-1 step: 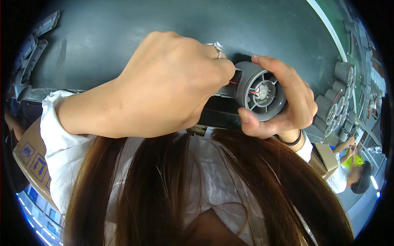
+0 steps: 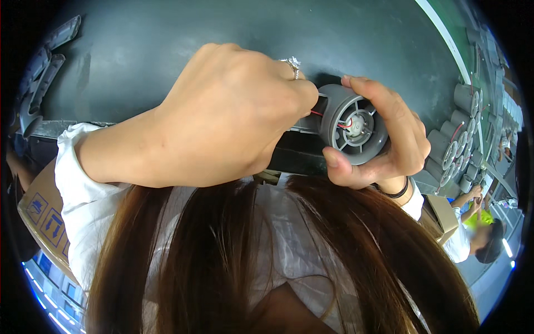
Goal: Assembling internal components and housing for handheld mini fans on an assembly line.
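Observation:
A grey round fan housing [image 2: 329, 119] faces me, with spokes and a small motor [image 2: 356, 126] at its centre. My right hand [image 2: 403, 131] is closed on it from the right, thumb on the near rim and fingers over the far rim. My left hand [image 2: 233, 117], wearing a ring, is curled closed against the housing's left side, back of the hand up. From the housing a red wire [image 2: 316, 113] runs in toward the left hand. The left fingertips and whatever they hold are hidden.
Grey, long curved shells [image 2: 47, 78] lie on the dark table [image 2: 139, 28] at far left. Several grey cylindrical housings [image 2: 442, 147] with red wires are stacked at right. A cardboard box [image 2: 41, 209] stands below the left sleeve. Another person [image 2: 461, 239] is at lower right.

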A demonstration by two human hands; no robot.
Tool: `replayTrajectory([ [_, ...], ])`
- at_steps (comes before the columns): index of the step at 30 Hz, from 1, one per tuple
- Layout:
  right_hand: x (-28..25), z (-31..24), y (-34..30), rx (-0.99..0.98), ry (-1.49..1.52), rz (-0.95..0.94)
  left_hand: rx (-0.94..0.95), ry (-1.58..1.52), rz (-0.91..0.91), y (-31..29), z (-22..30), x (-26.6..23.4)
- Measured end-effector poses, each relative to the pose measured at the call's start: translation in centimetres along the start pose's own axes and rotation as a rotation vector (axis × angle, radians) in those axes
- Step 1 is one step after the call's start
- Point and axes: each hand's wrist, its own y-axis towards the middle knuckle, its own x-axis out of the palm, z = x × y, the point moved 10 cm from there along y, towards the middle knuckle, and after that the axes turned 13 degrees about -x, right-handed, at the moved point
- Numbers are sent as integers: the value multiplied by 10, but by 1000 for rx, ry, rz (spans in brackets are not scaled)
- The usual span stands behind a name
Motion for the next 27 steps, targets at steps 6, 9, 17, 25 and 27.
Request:
replayTrajectory([
  [6,2,0,3,17,-10,-33,64,76,83,-7,7,-6],
  [9,3,0,4,24,-4,-33,52,94,73,-9,5,-7],
  [17,6,1,2,18,33,-56,12,19,11,-9,-2,-7],
  [25,9,3,-1,66,82,-67,58,-61,41,-8,0,-8],
  [27,9,6,-2,77,106,-41,37,-56,66,-8,-2,-9],
])
